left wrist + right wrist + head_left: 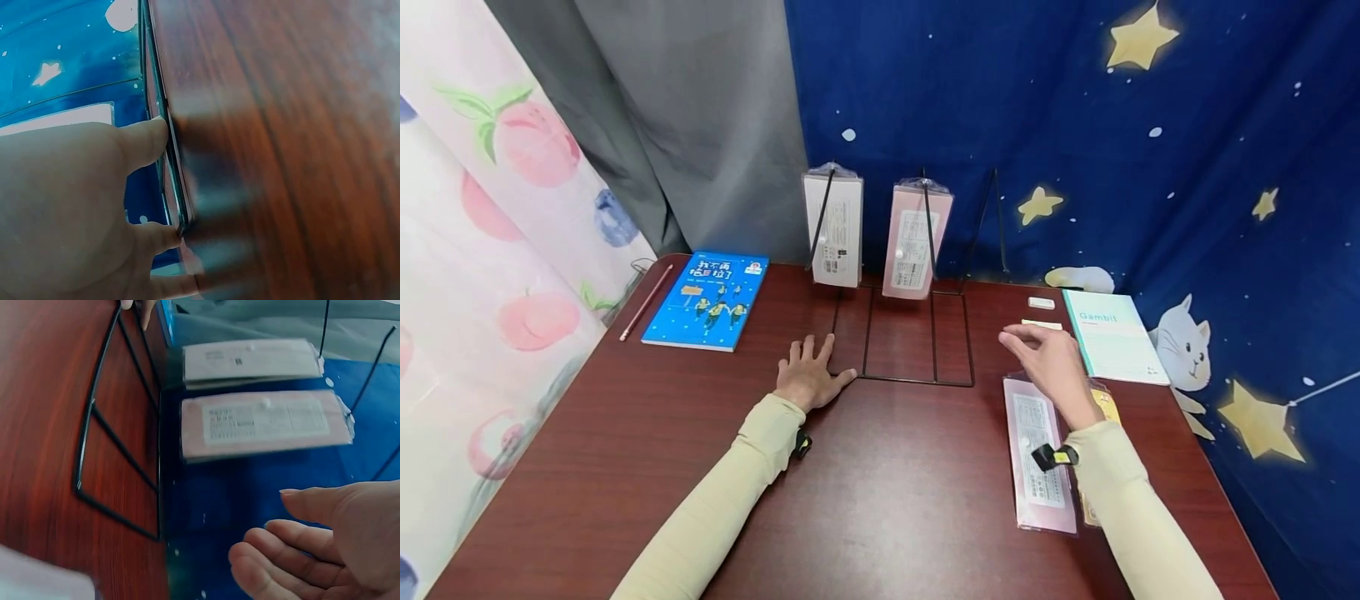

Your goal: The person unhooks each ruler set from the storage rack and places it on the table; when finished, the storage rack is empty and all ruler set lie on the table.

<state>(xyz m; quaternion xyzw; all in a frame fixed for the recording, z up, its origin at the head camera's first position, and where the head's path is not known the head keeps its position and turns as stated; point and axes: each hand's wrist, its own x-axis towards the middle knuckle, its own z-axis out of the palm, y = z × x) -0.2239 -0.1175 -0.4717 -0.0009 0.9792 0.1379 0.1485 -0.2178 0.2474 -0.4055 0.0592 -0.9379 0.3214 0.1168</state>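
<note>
My left hand (807,375) rests on the table with its fingers spread. Its thumb and fingertips touch the front left corner of a black wire rack (917,382). From the rack's upright hooks hang a white packet (835,229) on the left and a pink packet (916,242) in the middle. A third hook (1001,221) rises to their right. Over the table's right side, my right hand (1052,367) hovers with fingers loosely bent and nothing between them. Below it lie another pink packet (1037,454) and a yellow packet (1105,404), the latter partly hidden by the forearm.
At the far left are a blue book (707,300) and a pencil (646,302). A pale green notebook (1116,337), a white eraser (1041,303) and a small pale yellow item (1041,324) lie at the back right. Curtains (887,83) hang behind the table.
</note>
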